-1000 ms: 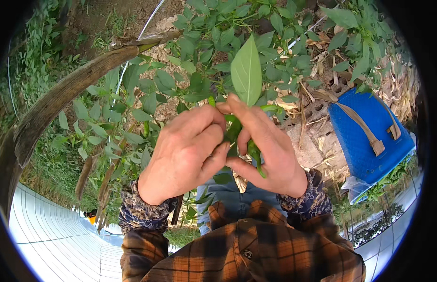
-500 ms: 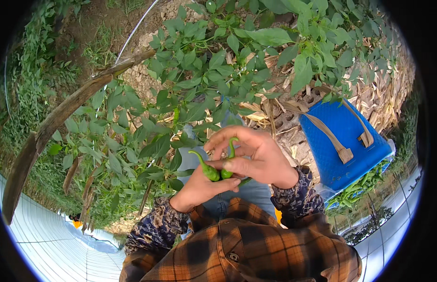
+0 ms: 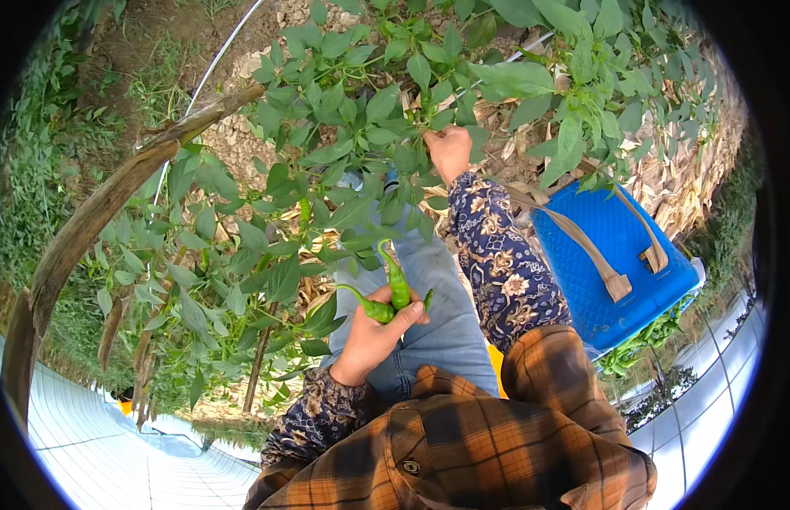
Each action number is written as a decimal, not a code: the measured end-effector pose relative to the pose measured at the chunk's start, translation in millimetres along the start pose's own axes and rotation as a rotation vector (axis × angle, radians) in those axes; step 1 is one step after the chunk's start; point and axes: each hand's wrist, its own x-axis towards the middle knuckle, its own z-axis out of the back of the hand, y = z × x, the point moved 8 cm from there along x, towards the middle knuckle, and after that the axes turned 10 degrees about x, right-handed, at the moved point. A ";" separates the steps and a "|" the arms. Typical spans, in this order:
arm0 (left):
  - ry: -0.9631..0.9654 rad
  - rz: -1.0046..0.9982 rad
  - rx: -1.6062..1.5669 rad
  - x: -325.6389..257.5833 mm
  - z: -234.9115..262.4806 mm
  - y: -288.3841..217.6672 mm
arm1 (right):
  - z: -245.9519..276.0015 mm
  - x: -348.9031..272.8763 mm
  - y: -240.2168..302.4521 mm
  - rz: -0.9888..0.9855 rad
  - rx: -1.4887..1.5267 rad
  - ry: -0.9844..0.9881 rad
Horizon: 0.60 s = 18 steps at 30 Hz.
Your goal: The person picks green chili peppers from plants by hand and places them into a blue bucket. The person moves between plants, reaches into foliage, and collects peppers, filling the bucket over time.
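Observation:
My left hand [image 3: 373, 340] is closed around a few green chili peppers [image 3: 398, 285] in front of my lap. Their curved stems point up, and a further pepper tip pokes out beside the thumb. Stretched forward, my right hand [image 3: 451, 153] reaches in among the leaves of a pepper plant [image 3: 361, 127]. Its fingers look bent and drawn together at the foliage; leaves partly cover them, and what they grip cannot be made out. Another green pepper [image 3: 305, 212] hangs on the plant to the left.
A blue carrier [image 3: 582, 246] with tan straps stands at my right; green peppers [image 3: 637, 347] show at its near side. A weathered wooden pole [image 3: 97, 212] slants along the left. Dry husks [image 3: 692, 161] cover ground at the right. A white line [image 3: 216, 64] runs beside the plants.
My right hand has left the peppers at my left hand and moved forward into the plant. The left hand keeps hold of the chili peppers near my lap.

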 end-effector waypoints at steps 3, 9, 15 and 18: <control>0.009 0.025 0.004 -2.1 3.4 5.4 | 6.4 -10.5 23.3 0.066 0.087 -0.153; 0.037 0.041 -0.054 -4.6 18.2 14.2 | 8.3 4.5 11.7 0.127 0.216 -0.368; 0.031 0.010 -0.081 -16.3 40.5 19.3 | -2.5 12.8 23.6 -0.283 1.067 -0.510; 0.103 0.003 -0.070 -16.7 39.5 17.1 | 27.3 37.9 -17.7 0.069 0.568 -0.614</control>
